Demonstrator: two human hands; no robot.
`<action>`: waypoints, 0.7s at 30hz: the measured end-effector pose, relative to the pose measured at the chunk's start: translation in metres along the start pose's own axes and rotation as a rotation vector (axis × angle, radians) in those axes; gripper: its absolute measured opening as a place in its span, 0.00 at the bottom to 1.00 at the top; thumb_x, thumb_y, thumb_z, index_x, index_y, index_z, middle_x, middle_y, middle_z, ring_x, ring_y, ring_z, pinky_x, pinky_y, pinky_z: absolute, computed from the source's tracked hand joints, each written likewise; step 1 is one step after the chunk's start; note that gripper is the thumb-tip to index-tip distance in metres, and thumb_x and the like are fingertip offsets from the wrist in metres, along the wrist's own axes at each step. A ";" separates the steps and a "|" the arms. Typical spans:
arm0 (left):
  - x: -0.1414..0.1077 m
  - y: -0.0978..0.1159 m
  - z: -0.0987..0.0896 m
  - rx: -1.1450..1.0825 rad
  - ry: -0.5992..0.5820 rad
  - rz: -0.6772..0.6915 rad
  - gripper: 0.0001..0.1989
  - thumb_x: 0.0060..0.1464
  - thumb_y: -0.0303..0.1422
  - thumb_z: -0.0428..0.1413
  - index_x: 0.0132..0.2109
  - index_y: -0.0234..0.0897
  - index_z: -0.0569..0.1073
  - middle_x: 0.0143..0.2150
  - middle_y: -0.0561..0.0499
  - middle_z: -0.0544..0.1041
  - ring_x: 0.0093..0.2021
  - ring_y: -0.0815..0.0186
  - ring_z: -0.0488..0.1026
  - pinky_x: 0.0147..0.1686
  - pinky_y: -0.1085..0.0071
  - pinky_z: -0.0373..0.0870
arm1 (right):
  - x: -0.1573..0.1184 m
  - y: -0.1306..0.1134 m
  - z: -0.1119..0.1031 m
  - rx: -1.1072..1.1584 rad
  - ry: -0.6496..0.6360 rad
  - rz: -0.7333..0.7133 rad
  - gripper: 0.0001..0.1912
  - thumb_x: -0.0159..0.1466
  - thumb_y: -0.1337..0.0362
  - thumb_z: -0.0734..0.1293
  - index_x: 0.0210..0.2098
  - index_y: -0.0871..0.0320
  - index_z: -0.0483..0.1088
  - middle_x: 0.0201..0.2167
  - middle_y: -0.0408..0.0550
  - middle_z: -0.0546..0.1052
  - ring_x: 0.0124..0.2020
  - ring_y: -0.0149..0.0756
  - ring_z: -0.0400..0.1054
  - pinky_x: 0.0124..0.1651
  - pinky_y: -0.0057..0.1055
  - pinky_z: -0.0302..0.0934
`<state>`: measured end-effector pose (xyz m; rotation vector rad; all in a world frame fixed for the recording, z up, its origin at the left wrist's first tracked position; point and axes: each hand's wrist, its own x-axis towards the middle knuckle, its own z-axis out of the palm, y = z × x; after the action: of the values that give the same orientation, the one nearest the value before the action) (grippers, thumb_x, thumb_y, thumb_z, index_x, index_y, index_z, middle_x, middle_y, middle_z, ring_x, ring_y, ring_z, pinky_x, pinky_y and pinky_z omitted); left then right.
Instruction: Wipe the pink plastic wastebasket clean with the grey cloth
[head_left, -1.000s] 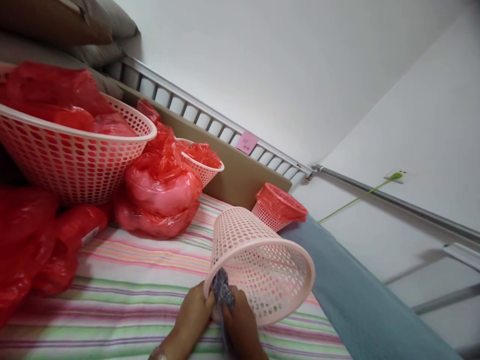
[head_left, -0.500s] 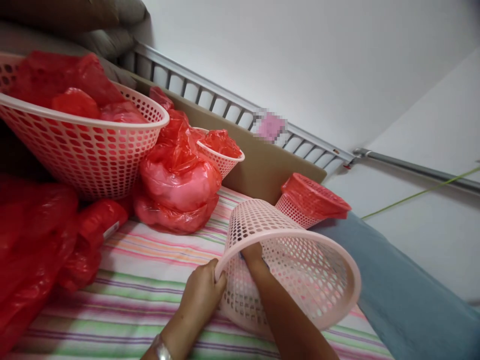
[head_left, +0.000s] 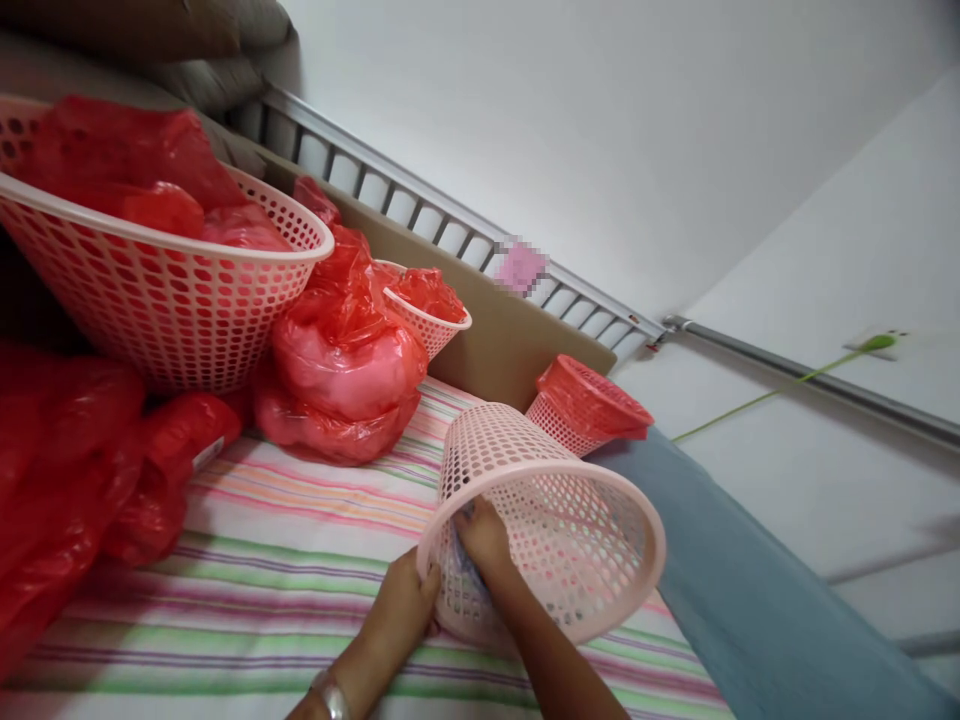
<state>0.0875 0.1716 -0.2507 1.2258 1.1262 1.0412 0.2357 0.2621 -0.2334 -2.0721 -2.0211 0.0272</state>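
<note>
The pink basket [head_left: 577,530] is held tilted at the striped sheet [head_left: 300,590], its mouth facing the camera. The left hand [head_left: 405,600] has its grip closed on the near-left rim. The right hand [head_left: 484,535] is inside, on a bluish cloth [head_left: 465,555] against the left wall (fingers partly hidden, so I cannot tell how far that grip is closed). Just behind stands a red-lined basket [head_left: 555,420], near a blue-grey cover [head_left: 705,540]. Farther left are a knotted red bag [head_left: 349,370] and a wide basket [head_left: 180,290] filled with red plastic [head_left: 135,160]; a metal railing [head_left: 375,190] runs behind.
</note>
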 end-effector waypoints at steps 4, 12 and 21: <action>-0.002 0.000 -0.002 -0.009 -0.011 0.021 0.13 0.57 0.34 0.43 0.35 0.34 0.71 0.15 0.54 0.72 0.16 0.64 0.72 0.16 0.73 0.66 | -0.076 0.007 0.000 -0.006 -0.021 -0.045 0.19 0.58 0.63 0.61 0.49 0.57 0.66 0.41 0.54 0.74 0.42 0.42 0.69 0.45 0.33 0.60; -0.007 0.015 -0.009 0.082 0.060 0.103 0.13 0.55 0.29 0.46 0.37 0.33 0.75 0.35 0.45 0.82 0.37 0.61 0.78 0.37 0.71 0.70 | -0.119 0.017 -0.004 0.059 -0.014 -0.117 0.16 0.56 0.68 0.58 0.44 0.54 0.66 0.37 0.49 0.74 0.38 0.39 0.69 0.43 0.31 0.61; -0.004 0.036 -0.025 0.291 0.096 0.090 0.11 0.52 0.28 0.48 0.36 0.35 0.76 0.34 0.44 0.81 0.36 0.60 0.77 0.38 0.69 0.67 | 0.017 -0.007 0.000 0.085 0.070 0.021 0.12 0.64 0.62 0.60 0.44 0.57 0.71 0.43 0.52 0.74 0.45 0.42 0.68 0.44 0.34 0.62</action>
<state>0.0628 0.1740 -0.2150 1.4798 1.3421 1.0369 0.2298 0.2788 -0.2297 -2.0139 -1.9234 0.0431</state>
